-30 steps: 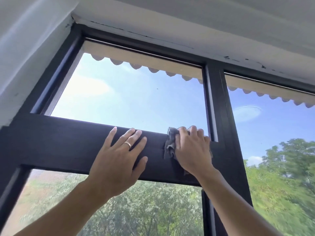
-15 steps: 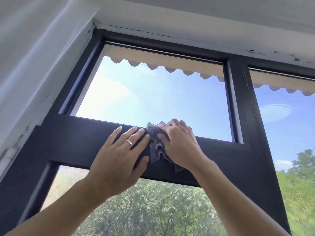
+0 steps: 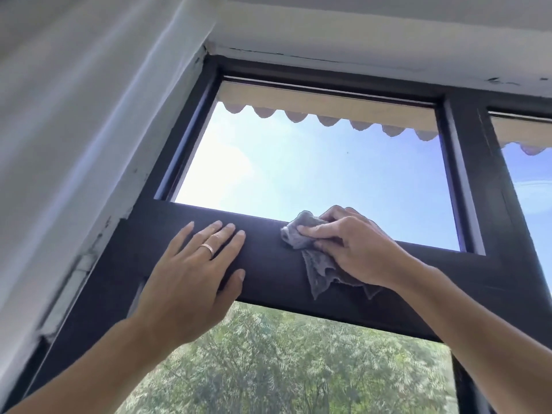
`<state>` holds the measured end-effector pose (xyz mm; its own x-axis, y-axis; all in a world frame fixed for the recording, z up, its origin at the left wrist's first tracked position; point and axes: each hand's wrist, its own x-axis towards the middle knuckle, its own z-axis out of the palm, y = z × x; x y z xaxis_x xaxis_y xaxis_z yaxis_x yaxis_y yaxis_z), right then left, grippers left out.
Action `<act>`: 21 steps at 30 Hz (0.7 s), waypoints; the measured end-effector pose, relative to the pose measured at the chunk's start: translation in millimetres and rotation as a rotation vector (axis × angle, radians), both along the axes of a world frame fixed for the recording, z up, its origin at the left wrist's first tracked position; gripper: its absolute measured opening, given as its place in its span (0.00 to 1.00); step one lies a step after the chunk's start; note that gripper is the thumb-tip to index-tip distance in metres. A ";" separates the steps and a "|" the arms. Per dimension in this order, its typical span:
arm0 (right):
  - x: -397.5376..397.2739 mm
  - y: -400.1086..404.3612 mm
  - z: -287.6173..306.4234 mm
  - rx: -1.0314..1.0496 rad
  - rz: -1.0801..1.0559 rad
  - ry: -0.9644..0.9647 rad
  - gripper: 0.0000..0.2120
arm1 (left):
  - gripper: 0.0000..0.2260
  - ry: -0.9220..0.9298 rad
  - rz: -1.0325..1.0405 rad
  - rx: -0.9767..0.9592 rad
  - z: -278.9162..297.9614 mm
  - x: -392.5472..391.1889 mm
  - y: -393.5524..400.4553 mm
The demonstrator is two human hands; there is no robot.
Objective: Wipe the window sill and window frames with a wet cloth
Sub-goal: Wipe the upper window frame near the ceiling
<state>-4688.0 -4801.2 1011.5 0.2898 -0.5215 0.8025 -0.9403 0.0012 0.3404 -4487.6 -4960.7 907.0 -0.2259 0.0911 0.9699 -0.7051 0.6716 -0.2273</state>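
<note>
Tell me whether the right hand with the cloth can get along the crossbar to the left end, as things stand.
Probably not all the way. The right hand grips the cloth on the crossbar, but the left hand lies flat on the bar between it and the left end. That hand would have to lift first.

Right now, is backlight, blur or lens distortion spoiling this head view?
Head view: the bright sky pane backlights the dark window frame crossbar, flattening its detail; the crumpled grey cloth and both hands read sharp; frame lines splay from the wide angle; trees look soft.
</note>
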 end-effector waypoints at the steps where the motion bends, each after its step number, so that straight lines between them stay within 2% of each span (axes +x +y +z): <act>1: 4.8 -5.8 0.5 -0.012 0.005 -0.003 0.16 | 0.25 -0.002 0.008 0.002 -1.1 4.4 -2.7; 6: 63.7 -56.4 4.1 0.092 0.073 0.113 0.16 | 0.24 0.009 0.051 0.032 -5.7 20.2 -13.4; 12: 38.5 -30.0 9.1 0.187 0.110 0.062 0.15 | 0.24 0.039 0.066 0.060 -3.9 41.3 -19.7; 17: 98.2 -82.1 13.7 0.184 0.158 0.201 0.17 | 0.25 0.024 0.157 0.124 -6.5 63.4 -31.2; 21: 102.0 -77.6 17.0 0.239 0.159 0.166 0.17 | 0.26 0.014 0.186 0.146 -13.5 69.4 -37.2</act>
<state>-4585.9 -4878.8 1028.5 0.4991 -0.6274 0.5978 -0.8541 -0.2397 0.4616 -4418.2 -4997.9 893.5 -0.2120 -0.0925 0.9729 -0.8222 0.5550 -0.1264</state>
